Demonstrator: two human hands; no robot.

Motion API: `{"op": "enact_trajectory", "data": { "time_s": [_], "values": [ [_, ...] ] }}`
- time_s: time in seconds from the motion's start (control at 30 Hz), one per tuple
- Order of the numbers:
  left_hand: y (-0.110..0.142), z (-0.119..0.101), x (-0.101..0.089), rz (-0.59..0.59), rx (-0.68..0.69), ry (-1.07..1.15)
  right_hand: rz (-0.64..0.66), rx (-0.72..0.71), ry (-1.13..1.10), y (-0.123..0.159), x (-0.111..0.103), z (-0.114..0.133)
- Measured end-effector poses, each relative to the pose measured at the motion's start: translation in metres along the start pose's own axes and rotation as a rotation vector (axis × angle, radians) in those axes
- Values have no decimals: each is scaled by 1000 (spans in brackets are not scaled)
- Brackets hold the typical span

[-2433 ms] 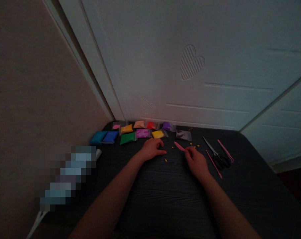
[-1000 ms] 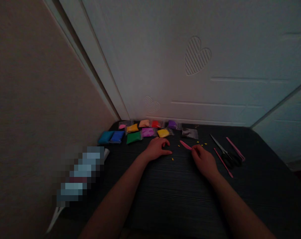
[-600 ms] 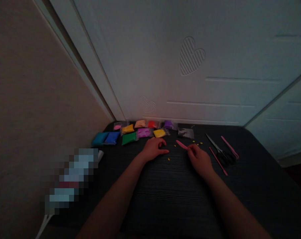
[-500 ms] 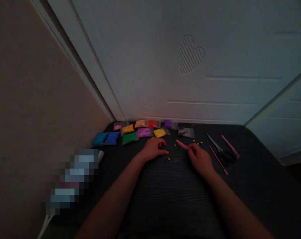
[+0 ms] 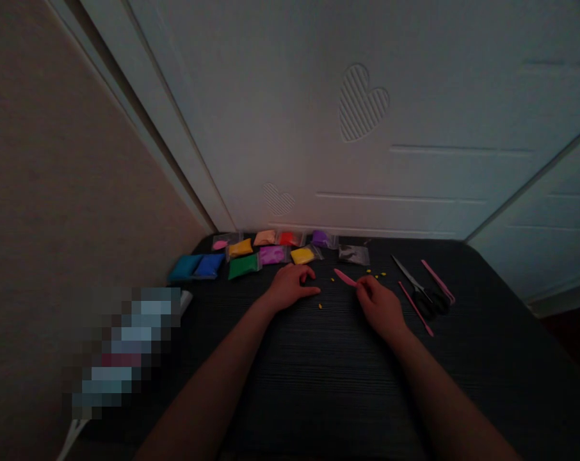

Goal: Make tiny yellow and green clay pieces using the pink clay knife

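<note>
My right hand (image 5: 380, 306) is closed on the handle of a pink plastic modelling knife (image 5: 344, 277), its blade pointing left and away from me. To the left, my left hand (image 5: 292, 285) rests on the dark table with thumb and fingers apart and nothing visible between them. A small yellow piece (image 5: 320, 306) lies just right of the left thumb. Another yellow bit (image 5: 332, 279) sits near the knife's tip. Several more yellow bits (image 5: 377, 276) are scattered beyond the right hand.
Packets of coloured clay, among them a yellow packet (image 5: 303, 256) and a green packet (image 5: 243, 266), line the table's back. On the right lie scissors (image 5: 417, 287), a thin pink tool (image 5: 415, 308) and another pink tool (image 5: 438, 282). A blurred-out object (image 5: 131, 346) is at left.
The whole view has shifted slightly, so everything appears a little further left. Both hands keep about the same pose, and the right hand still holds the knife.
</note>
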State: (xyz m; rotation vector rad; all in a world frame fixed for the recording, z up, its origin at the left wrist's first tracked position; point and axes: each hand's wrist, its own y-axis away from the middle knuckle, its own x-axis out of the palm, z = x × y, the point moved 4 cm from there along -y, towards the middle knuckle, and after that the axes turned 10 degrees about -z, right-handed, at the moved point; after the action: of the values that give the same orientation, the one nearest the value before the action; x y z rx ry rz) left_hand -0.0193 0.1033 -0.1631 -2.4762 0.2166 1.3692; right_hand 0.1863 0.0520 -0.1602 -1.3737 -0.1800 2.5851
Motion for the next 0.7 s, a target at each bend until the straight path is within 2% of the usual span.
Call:
{"op": "enact_trajectory", "data": {
  "time_s": [0.17, 0.4, 0.7],
  "values": [
    [-3, 1, 6, -49, -39, -29, 1, 2, 6, 0, -1, 0],
    [1, -1, 0, -2, 18, -11, 0, 4, 15, 0, -2, 2],
    [-2, -3, 3, -36, -6, -24, -13, 0, 43, 0, -4, 3]
  ]
}}
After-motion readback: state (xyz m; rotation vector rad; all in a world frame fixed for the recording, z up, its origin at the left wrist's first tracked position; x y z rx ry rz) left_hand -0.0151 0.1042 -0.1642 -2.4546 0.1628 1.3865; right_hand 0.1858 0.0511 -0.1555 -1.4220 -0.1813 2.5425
